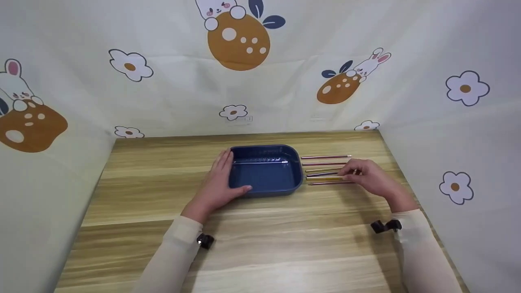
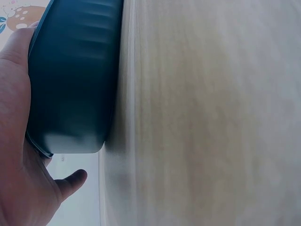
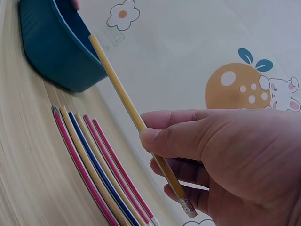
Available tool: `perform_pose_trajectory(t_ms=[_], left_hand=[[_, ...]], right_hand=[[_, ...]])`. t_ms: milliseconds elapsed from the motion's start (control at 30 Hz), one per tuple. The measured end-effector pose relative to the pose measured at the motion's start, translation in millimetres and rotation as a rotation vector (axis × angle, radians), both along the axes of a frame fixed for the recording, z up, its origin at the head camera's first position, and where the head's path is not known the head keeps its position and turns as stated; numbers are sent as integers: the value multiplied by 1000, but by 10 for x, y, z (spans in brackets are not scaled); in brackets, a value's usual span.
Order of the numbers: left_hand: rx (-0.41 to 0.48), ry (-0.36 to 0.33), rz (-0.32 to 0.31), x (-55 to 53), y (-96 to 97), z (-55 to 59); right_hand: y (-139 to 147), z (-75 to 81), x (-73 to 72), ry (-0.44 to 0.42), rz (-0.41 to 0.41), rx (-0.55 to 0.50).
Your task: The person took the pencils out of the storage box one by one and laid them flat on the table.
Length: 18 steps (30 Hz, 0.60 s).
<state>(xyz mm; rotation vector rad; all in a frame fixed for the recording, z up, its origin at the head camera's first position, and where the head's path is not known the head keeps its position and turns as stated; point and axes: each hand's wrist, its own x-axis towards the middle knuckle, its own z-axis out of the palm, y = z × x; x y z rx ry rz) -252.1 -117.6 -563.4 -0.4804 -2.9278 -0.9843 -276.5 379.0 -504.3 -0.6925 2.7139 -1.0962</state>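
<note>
A dark blue rectangular dish (image 1: pixel 264 179) sits on the table. My left hand (image 1: pixel 220 181) rests against its left end, fingers fairly straight along the side and thumb over the near rim. In the left wrist view that hand (image 2: pixel 23 127) lies against the dish's outer wall (image 2: pixel 75 84). My right hand (image 1: pixel 368 177) pinches a yellow pencil (image 1: pixel 323 178) near its eraser end. The right wrist view shows this yellow pencil (image 3: pixel 120 89) raised off the table, held between thumb and fingers of the right hand (image 3: pixel 235 155).
Several pencils lie side by side right of the dish, among them a red pencil (image 3: pixel 75 150) and a blue pencil (image 3: pixel 96 162). A thin pale line crosses the dish's inside; I cannot tell whether it is a pencil or glare. Patterned sheeting (image 1: pixel 179 97) walls in the wooden table (image 1: pixel 260 236).
</note>
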Motion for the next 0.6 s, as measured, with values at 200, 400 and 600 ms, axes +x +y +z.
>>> perform_pose_trajectory(t_ms=[200,400,600], left_hand=[[2,-4,2,8,-7,3],[1,-7,3,13,-8,8],[-1,-10,-2,12,-2,10]], right_hand=[[47,-39,13,26,-7,-18],[85,-96,35,38,-19,-41],[111,-172,57,34,-10,-40]])
